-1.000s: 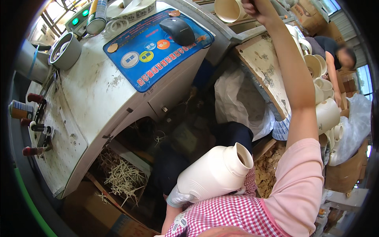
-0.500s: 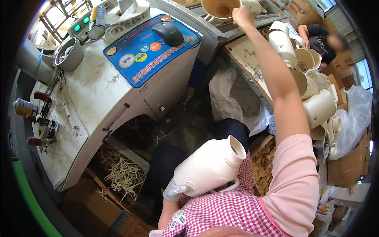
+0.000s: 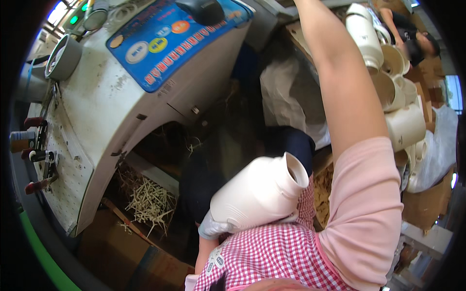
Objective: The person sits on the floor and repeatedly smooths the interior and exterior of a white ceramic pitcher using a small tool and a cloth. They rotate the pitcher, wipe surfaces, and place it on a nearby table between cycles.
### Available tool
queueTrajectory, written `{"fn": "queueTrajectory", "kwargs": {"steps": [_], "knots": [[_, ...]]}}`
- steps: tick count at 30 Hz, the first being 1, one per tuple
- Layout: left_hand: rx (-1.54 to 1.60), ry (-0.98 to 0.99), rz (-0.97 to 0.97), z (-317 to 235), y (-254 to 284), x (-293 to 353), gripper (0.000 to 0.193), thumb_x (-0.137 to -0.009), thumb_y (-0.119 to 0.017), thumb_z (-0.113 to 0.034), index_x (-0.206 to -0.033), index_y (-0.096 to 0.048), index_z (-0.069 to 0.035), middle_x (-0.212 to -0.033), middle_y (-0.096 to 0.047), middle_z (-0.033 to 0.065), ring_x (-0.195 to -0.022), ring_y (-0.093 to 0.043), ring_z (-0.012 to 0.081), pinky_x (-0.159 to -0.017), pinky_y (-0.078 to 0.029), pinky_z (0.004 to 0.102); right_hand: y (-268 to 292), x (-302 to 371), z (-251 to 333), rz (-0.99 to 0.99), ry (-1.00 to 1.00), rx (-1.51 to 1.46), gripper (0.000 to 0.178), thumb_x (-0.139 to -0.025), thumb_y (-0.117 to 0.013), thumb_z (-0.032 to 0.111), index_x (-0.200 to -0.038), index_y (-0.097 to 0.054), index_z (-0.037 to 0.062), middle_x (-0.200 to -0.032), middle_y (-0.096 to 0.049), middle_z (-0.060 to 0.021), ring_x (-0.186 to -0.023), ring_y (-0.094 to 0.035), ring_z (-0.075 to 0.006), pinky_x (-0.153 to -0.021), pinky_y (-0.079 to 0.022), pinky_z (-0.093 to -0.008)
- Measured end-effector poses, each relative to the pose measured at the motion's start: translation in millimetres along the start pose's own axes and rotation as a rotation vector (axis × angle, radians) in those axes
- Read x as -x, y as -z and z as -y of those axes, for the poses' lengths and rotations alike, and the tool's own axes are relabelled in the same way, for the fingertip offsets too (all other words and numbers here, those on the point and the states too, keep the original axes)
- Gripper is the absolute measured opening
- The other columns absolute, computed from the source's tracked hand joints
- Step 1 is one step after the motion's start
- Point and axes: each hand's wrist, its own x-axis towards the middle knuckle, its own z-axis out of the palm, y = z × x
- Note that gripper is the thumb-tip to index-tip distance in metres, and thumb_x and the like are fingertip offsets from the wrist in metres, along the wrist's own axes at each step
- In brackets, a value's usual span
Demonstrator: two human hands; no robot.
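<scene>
A cream-white plastic jug (image 3: 259, 191) with a wide mouth rests tilted across my lap, its opening pointing up and to the right. My left hand (image 3: 213, 227), in a pale glove, grips it at its lower end; part of the fingers is hidden behind the jug. My right arm reaches far forward and up past the top edge, so my right hand is out of the picture. Beneath that arm stands a white translucent plastic bag (image 3: 284, 92).
More cream jugs (image 3: 407, 127) are stacked on the right, beside a plastic bag (image 3: 439, 145). At left is a white workbench (image 3: 104, 92) with a blue mat (image 3: 165, 51), a mouse (image 3: 201, 10) and clamps (image 3: 41, 155). Plastic scraps (image 3: 150, 201) fill a box below. Another person (image 3: 407, 41) is at far right.
My right hand has moved up and out of view, off the jugs at the back. The view has shifted; my left hand keeps hold of the jug, now turned slightly.
</scene>
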Motion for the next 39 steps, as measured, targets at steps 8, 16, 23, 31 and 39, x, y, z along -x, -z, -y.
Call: {"fn": "queueTrajectory", "kwargs": {"steps": [8, 16, 23, 31, 39], "knots": [[-0.125, -0.209, -0.050, 14.3, 5.7, 2.3, 0.103, -0.067, -0.093, -0.024, -0.151, -0.043, 0.007, -0.144, -0.058, 0.0173, -0.130, -0.058, 0.0268, -0.109, -0.047, 0.0407, 63.8, 240.5, -100.1, -0.722, 0.500, -0.674, 0.045, -0.098, -0.062, 0.041, -0.119, -0.072, 0.0027, -0.097, -0.075, -0.0232, -0.093, -0.075, -0.0330, -0.081, -0.058, -0.0427], [-1.258, -1.103, -0.296, 41.5, -31.0, 56.7, 0.054, -0.103, -0.066, -0.024, -0.151, -0.046, -0.011, -0.149, -0.055, 0.0138, -0.133, -0.058, 0.0265, -0.109, -0.050, 0.0396, -62.5, 537.7, -394.9, 0.523, 0.303, -1.232, 0.037, -0.108, -0.054, 0.039, -0.095, -0.070, 0.0088, -0.065, -0.057, 0.0046, -0.052, -0.049, -0.0033, -0.047, -0.039, -0.0204], [-0.258, -0.732, -0.347, 59.8, -100.9, 44.5, 0.047, -0.100, -0.070, -0.015, -0.142, -0.055, -0.001, -0.141, -0.060, 0.0147, -0.129, -0.060, 0.0246, -0.111, -0.049, 0.0390, -263.6, 674.9, -475.2, 0.486, -0.032, -0.741, 0.023, -0.097, -0.071, 0.023, -0.112, -0.073, 0.0057, -0.097, -0.076, -0.0097, -0.091, -0.073, -0.0227, -0.081, -0.058, -0.0365], [0.004, -0.567, -0.252, 68.1, -123.5, 29.4, 0.044, -0.104, -0.062, -0.017, -0.143, -0.052, 0.002, -0.137, -0.063, 0.0156, -0.124, -0.064, 0.0223, -0.107, -0.055, 0.0397, -277.8, 672.4, -434.8, 0.182, -0.066, -0.647, 0.027, -0.094, -0.071, 0.025, -0.116, -0.074, 0.0104, -0.105, -0.075, -0.0133, -0.087, -0.072, -0.0327, -0.073, -0.057, -0.0430], [-0.114, -0.534, -0.375, 75.1, -144.2, 24.5, 0.048, -0.109, -0.054, -0.032, -0.147, -0.048, -0.003, -0.142, -0.060, 0.0119, -0.128, -0.061, 0.0224, -0.108, -0.050, 0.0411, -60.0, 672.5, -322.2, 0.705, 0.167, -1.966, 0.027, -0.102, -0.066, 0.009, -0.126, -0.070, -0.0016, -0.101, -0.077, -0.0101, -0.085, -0.073, -0.0120, -0.071, -0.057, -0.0218]]}}
